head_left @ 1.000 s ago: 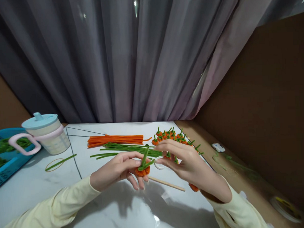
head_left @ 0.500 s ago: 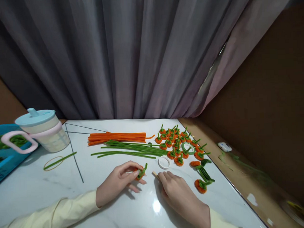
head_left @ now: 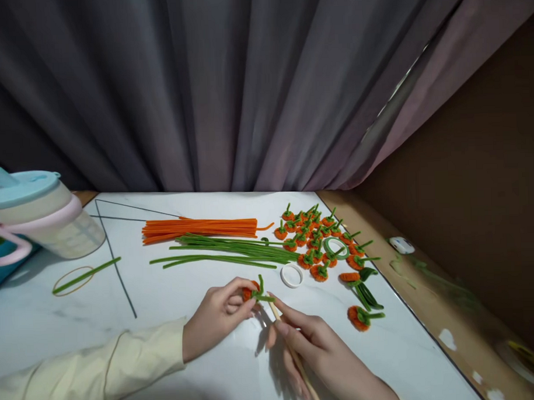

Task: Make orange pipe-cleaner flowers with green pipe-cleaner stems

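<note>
A small orange pipe-cleaner pumpkin [head_left: 250, 290] with green stem pieces is pinched between the thumb and fingers of my left hand [head_left: 224, 309]. My right hand [head_left: 313, 344] grips a thin wooden stick [head_left: 294, 355] like a pen. The stick's tip is at the pumpkin's green stem [head_left: 265, 298]; whether they touch I cannot tell. Beyond my hands lie a bundle of green pipe cleaners [head_left: 225, 250] and a bundle of orange pipe cleaners [head_left: 202, 228]. A white ring [head_left: 292, 275] rests just past my right fingertips.
Several finished-looking pumpkins [head_left: 318, 272] cluster at the right, around a green-and-white tape roll [head_left: 336, 248]. Folded green pieces [head_left: 367, 294] lie near the table's right edge. A lidded cup [head_left: 75, 230] stands at the left, near a rubber band [head_left: 72, 281]. A grey curtain [head_left: 219, 96] hangs behind.
My right hand has turned and come closer to the left, bringing the stick's tip up to the pumpkin. A green piece now points toward the right hand. The whole view has shifted slightly.
</note>
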Tool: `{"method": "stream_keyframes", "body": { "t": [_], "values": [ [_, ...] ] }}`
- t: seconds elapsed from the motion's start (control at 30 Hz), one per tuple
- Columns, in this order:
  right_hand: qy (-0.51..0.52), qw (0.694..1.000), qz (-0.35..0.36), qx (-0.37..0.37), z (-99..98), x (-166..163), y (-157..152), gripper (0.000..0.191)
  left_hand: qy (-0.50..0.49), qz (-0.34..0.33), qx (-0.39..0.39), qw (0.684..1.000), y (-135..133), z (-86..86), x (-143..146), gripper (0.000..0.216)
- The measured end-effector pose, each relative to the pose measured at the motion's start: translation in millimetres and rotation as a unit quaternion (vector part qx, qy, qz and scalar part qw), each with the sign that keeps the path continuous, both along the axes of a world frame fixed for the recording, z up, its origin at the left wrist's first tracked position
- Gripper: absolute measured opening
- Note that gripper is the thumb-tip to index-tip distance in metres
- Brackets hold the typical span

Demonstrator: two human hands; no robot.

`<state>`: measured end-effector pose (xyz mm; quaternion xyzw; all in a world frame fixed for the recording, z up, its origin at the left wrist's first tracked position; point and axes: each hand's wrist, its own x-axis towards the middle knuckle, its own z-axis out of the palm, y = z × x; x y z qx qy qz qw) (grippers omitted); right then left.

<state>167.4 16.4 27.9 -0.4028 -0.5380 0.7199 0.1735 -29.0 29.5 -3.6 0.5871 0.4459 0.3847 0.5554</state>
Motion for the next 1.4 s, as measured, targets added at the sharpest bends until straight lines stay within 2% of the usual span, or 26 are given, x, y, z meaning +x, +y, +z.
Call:
{"method": "stream_keyframes", "body": {
  "t": [0.13,0.23,0.4,0.57,0.7,0.83,1.0,1.13,1.27,1.33,1.4],
  "values": [
    [-0.004,1.0,-0.019,-0.007,-5.2,-2,1,0.051,0.081,-0.019,0.175,0.981,-7,-4.6,0,0.019],
    [-0.024,0.998,-0.05,0.013,-10.2,-3,-1,0.049,0.111,-0.027,0.244,0.963,-11,-7.3,0,0.023],
    [-0.067,0.993,-0.07,0.065,-12.4,-8,-3,0.039,0.156,-0.03,0.301,0.94,-11,-7.1,2,0.021],
    [-0.019,0.995,-0.093,0.009,-5.8,-17,-6,0.038,0.224,-0.033,0.387,0.894,-11,-13.8,1,0.02],
    [0.005,0.994,-0.113,0.007,-10.8,-20,-10,0.038,0.255,-0.04,0.407,0.876,-11,-18.4,0,0.02],
    [-0.021,0.994,-0.104,0.031,-18.9,-17,-11,0.034,0.291,-0.047,0.441,0.847,-11,-15.6,3,0.021],
    [-0.03,0.993,-0.097,0.066,-19.3,-15,-11,0.026,0.31,-0.042,0.491,0.813,-11,-8.1,6,0.023],
    [0.027,0.994,-0.104,-0.006,-19.0,-13,-8,0.024,0.339,-0.059,0.533,0.773,-10,-2.9,4,0.028],
    [0.099,0.982,-0.118,-0.105,-16.3,-13,-6,0.027,0.335,-0.068,0.566,0.75,-8,-3.7,1,0.027],
    [0.118,0.974,-0.131,-0.145,-13.4,-12,-4,0.031,0.331,-0.058,0.571,0.749,-8,-6.3,1,0.025],
    [0.129,0.967,-0.14,-0.17,-11.0,-11,-3,0.037,0.324,-0.036,0.551,0.768,-7,-9.2,1,0.023]
  ]
}}
